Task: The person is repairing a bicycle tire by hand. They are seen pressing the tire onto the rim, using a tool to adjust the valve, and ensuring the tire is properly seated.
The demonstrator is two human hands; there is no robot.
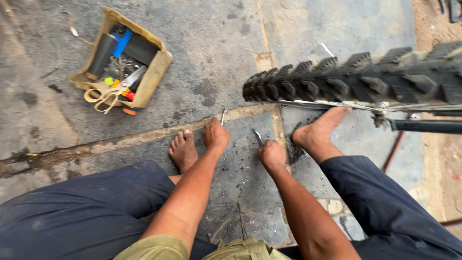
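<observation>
Both my arms reach down mid-frame: left hand (216,135) fisted on a thin metal rod (223,116), right hand (272,155) fisted on a small metal tool (258,137), beside tyre (356,79).

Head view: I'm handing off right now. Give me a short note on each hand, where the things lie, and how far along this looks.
Left hand: fisted around a thin metal tool, tip up, low over the concrete floor.
Right hand: fisted around a second thin metal tool.
Knobby tyre: upright on its rim at right, by the right foot.
Tool tray: upper left, holding scissors and other tools.
Done: both tools in hand. Left: tyre not yet touched by either tool.
</observation>
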